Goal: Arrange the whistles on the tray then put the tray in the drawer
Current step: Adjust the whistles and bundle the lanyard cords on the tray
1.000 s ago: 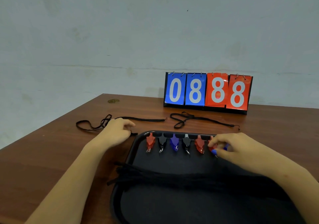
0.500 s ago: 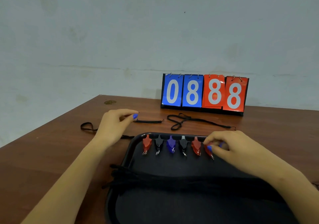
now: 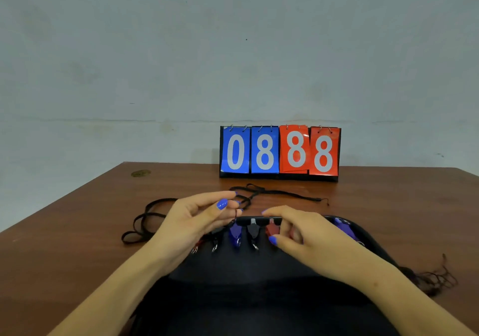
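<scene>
Lining the tray point(image 3: 373, 242) far rim: whistles point(image 3: 252, 230) in 1 row, 4 plainly visible. Left hand point(image 3: 191, 221), at the table's 10 o'clock 0.5 s ago, now pinches a black lanyard point(image 3: 145, 219) above the row; right hand point(image 3: 298, 229) hovers, fingers loosely curled, nothing visibly gripped. Arranging nearly done. Scoreboard point(image 3: 280, 151) at 12 o'clock; bare table point(image 3: 77, 232) at 9.
</scene>
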`<control>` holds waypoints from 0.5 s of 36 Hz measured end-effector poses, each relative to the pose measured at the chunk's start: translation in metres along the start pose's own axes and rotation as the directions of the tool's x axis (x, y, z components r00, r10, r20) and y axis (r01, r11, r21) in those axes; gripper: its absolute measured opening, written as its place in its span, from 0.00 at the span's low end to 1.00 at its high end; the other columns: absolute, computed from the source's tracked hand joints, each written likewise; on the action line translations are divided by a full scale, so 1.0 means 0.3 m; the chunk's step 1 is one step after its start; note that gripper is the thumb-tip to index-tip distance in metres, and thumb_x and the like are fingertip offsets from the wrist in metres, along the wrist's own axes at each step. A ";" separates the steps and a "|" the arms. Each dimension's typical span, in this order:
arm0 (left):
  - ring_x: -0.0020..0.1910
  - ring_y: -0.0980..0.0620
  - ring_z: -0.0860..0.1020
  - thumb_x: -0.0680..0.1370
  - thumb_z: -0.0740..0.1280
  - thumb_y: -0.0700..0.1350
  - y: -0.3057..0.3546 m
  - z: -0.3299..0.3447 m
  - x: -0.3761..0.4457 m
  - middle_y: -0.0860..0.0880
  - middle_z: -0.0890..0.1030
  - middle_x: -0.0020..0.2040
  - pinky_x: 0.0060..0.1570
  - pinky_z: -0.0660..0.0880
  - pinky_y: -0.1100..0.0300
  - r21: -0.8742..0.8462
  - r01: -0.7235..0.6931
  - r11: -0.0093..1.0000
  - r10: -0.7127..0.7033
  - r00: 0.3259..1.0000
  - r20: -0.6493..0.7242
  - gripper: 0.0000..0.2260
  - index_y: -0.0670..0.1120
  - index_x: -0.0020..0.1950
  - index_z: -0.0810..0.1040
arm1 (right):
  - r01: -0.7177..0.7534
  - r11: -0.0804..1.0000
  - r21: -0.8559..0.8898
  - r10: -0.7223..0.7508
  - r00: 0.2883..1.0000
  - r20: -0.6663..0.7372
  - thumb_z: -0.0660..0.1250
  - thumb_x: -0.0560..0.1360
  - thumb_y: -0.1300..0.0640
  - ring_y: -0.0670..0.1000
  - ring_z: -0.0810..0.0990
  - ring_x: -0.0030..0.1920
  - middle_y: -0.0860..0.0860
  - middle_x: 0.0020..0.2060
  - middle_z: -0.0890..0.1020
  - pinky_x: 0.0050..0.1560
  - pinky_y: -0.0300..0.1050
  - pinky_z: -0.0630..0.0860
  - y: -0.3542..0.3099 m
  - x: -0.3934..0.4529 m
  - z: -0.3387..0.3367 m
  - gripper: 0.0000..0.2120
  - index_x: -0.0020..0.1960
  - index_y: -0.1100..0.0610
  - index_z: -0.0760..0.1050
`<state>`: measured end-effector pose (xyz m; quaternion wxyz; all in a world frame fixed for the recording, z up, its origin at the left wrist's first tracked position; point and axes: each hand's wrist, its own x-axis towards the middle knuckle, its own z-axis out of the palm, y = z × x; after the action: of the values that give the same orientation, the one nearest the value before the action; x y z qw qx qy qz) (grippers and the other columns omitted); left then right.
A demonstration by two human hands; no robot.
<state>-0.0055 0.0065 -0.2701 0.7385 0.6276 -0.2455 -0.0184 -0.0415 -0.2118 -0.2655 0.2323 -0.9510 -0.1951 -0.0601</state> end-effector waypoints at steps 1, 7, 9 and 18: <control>0.51 0.46 0.83 0.55 0.78 0.60 -0.006 0.004 -0.002 0.43 0.84 0.50 0.46 0.79 0.63 0.004 0.030 1.000 -0.030 0.999 0.029 0.27 0.50 0.50 0.84 | 0.013 1.000 0.001 -0.013 1.000 0.001 0.62 0.77 0.51 0.35 0.74 0.39 0.46 0.39 0.77 0.38 0.31 0.71 -0.004 -0.001 0.006 0.20 0.68 0.41 0.64; 0.54 0.47 0.82 0.59 0.79 0.54 -0.010 0.045 -0.030 0.43 0.83 0.53 0.47 0.78 0.64 0.012 0.197 0.980 -0.194 0.952 0.238 0.25 0.48 0.54 0.83 | 0.040 0.999 0.029 -0.040 0.999 0.002 0.62 0.75 0.44 0.45 0.76 0.38 0.48 0.40 0.79 0.42 0.42 0.76 -0.009 -0.001 0.020 0.17 0.64 0.42 0.69; 0.55 0.49 0.81 0.62 0.78 0.49 -0.011 0.056 -0.033 0.45 0.83 0.54 0.47 0.78 0.65 0.064 0.214 0.975 -0.224 0.935 0.276 0.22 0.49 0.55 0.83 | 0.046 0.998 0.035 -0.047 0.999 0.027 0.61 0.75 0.44 0.47 0.77 0.40 0.48 0.42 0.80 0.44 0.46 0.77 -0.012 -0.001 0.022 0.13 0.57 0.45 0.75; 0.53 0.47 0.82 0.70 0.73 0.38 -0.011 0.062 -0.039 0.46 0.83 0.55 0.49 0.79 0.62 0.084 0.174 0.981 -0.191 0.934 0.301 0.17 0.51 0.56 0.81 | 0.081 0.994 0.079 -0.077 0.996 -0.049 0.64 0.74 0.47 0.47 0.75 0.41 0.48 0.38 0.77 0.46 0.47 0.75 -0.026 0.001 0.017 0.08 0.37 0.36 0.73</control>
<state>-0.0220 -0.0072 -0.2754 0.6683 0.6577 -0.2987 -0.1776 -0.0443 -0.2031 -0.2667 0.2725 -0.9307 -0.2295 -0.0830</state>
